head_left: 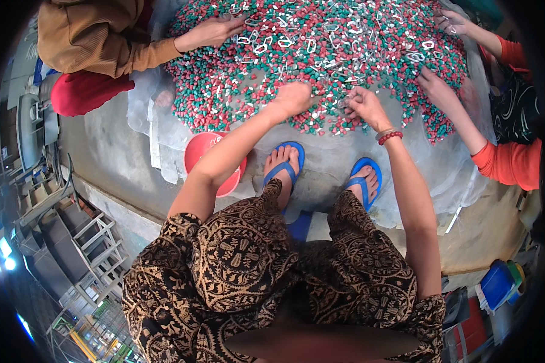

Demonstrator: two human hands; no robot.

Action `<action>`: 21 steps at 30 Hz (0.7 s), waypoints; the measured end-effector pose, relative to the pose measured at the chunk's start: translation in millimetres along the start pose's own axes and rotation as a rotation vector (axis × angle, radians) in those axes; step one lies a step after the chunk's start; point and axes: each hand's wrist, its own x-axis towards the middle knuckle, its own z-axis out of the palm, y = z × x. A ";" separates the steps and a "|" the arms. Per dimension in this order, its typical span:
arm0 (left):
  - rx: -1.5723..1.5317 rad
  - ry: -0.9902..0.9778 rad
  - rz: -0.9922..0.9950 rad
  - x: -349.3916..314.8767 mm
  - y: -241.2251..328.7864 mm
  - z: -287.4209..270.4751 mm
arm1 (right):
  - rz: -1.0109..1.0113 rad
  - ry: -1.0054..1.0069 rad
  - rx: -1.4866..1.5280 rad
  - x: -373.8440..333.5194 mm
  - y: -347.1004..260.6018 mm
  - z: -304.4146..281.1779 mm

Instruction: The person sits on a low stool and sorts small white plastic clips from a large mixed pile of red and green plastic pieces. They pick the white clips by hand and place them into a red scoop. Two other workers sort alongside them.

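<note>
Head view, looking down on a seated person at the near edge of a pile of small red, green and white plastic pieces (345,54) spread on a clear plastic sheet (345,157) over the concrete floor (103,151).

The left hand (293,97) lies palm down on the pile's edge, fingers curled among the pieces; whether its grip encloses anything cannot be told. The right hand (363,104) has its fingertips drawn together over what appears to be a small pale piece, too small to identify.

The work in hand appears to be sorting by picking. It is best done by taking pieces from the thin near margin, one at a time with the fingertips, the other hand spreading the heap flat.

The pile's long axis runs left to right across the view. Single pieces lie at random, with no common direction.

A red bowl (203,151) stands beside the left forearm. Other people's hands (215,30) (439,91) work the far and right sides.
</note>
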 end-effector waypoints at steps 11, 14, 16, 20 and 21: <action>-1.540 -0.148 -0.008 23.6 -8.1 -38.6 | 0.105 -0.037 0.533 -9.0 -12.6 -17.2; -0.461 0.071 0.082 36.9 4.8 -19.0 | 0.126 -0.059 0.602 -10.6 -16.2 -23.1; -0.163 0.143 0.089 41.6 9.8 -5.5 | 0.138 -0.049 0.394 -6.2 -16.2 -21.8; -0.182 0.222 0.160 41.5 2.9 -1.1 | -0.244 0.102 -0.466 11.7 -5.5 -4.1; -0.242 0.175 0.156 38.6 -0.8 -6.0 | -0.324 0.127 -0.558 11.9 -0.3 1.4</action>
